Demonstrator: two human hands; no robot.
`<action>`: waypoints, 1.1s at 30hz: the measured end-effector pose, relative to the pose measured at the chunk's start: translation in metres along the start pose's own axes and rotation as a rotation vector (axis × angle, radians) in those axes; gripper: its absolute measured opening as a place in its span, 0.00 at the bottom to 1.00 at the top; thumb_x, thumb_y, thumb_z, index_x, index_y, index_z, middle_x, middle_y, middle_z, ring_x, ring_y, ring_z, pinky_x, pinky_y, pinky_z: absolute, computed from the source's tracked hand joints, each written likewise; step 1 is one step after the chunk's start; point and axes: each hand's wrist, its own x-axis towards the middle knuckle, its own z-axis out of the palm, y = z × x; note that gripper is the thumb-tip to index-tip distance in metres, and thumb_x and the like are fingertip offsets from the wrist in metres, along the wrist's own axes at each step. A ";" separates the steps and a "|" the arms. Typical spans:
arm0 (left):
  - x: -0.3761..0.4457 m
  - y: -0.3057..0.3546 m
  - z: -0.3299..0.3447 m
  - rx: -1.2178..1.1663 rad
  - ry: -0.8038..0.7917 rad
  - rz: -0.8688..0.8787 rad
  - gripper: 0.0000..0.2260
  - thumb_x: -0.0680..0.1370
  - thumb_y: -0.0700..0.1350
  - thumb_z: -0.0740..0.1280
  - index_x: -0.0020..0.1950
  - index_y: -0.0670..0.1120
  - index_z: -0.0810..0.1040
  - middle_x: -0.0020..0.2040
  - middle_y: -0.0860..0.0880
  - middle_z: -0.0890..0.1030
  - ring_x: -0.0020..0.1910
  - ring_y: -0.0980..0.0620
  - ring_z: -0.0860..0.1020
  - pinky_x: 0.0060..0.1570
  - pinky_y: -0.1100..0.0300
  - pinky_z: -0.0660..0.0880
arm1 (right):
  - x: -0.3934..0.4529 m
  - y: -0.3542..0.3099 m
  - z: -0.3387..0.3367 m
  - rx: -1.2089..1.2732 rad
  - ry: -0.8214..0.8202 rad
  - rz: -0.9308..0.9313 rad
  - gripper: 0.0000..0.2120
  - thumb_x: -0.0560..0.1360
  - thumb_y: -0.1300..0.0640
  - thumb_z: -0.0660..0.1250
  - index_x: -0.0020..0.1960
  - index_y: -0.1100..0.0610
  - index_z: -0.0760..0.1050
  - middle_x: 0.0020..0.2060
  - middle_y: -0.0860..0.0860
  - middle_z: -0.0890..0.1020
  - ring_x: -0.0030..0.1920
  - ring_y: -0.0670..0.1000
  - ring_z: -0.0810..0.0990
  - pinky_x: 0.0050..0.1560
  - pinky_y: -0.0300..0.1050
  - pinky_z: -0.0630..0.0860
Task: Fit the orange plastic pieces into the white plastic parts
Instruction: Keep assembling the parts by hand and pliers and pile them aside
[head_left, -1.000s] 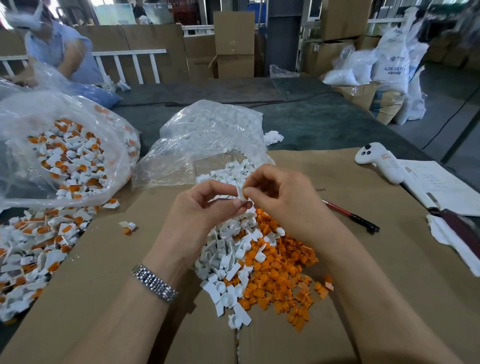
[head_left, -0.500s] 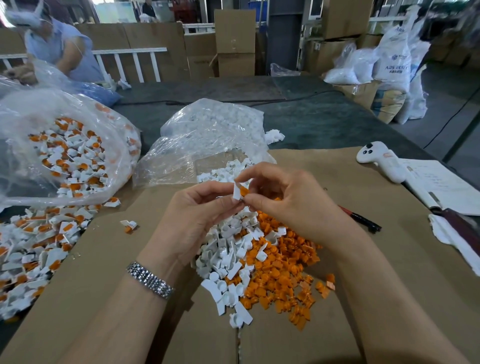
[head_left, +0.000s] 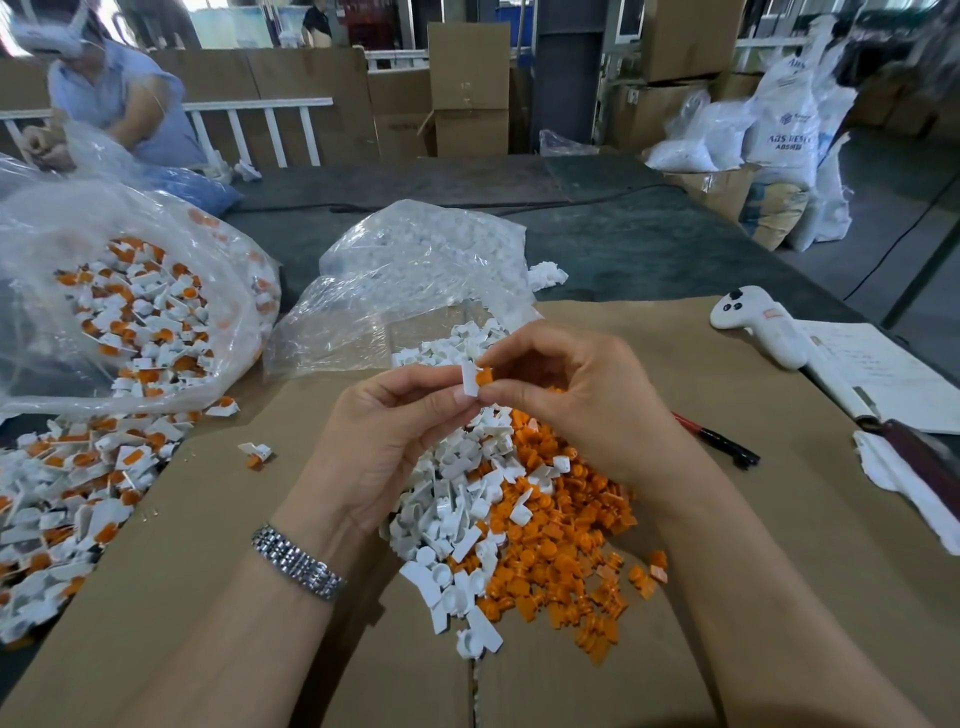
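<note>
Head view: my left hand pinches a white part, my right hand an orange piece; a sack reads "ABS"; clear bag holds white parts.

Bare cardboard right of parts pile; bags left.

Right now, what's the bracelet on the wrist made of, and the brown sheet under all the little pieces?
The wrist bracelet looks like polished metal: silvery links catching bright glints. The brown sheet looks like matte cardboard: flat, dull tan, with a seam between panels. Both judged by look only.
</note>
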 end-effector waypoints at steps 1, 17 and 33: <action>0.000 0.000 0.000 -0.009 0.006 -0.002 0.13 0.63 0.40 0.79 0.47 0.41 0.89 0.50 0.39 0.87 0.50 0.45 0.87 0.50 0.61 0.82 | 0.000 0.000 0.001 0.009 0.006 -0.010 0.10 0.73 0.56 0.76 0.54 0.55 0.83 0.47 0.47 0.85 0.49 0.46 0.85 0.54 0.46 0.82; 0.001 -0.001 0.002 -0.005 0.086 -0.085 0.07 0.66 0.36 0.78 0.41 0.39 0.84 0.47 0.39 0.86 0.49 0.45 0.86 0.50 0.59 0.82 | 0.001 0.005 0.009 -0.154 0.005 -0.114 0.08 0.74 0.60 0.76 0.52 0.55 0.83 0.47 0.46 0.82 0.47 0.45 0.82 0.52 0.43 0.80; 0.003 -0.001 -0.002 -0.090 0.184 -0.146 0.05 0.66 0.33 0.76 0.38 0.40 0.87 0.51 0.34 0.86 0.52 0.38 0.86 0.45 0.60 0.84 | 0.001 0.060 -0.049 -0.753 0.006 0.647 0.19 0.74 0.44 0.73 0.53 0.58 0.77 0.47 0.53 0.80 0.49 0.55 0.78 0.51 0.54 0.77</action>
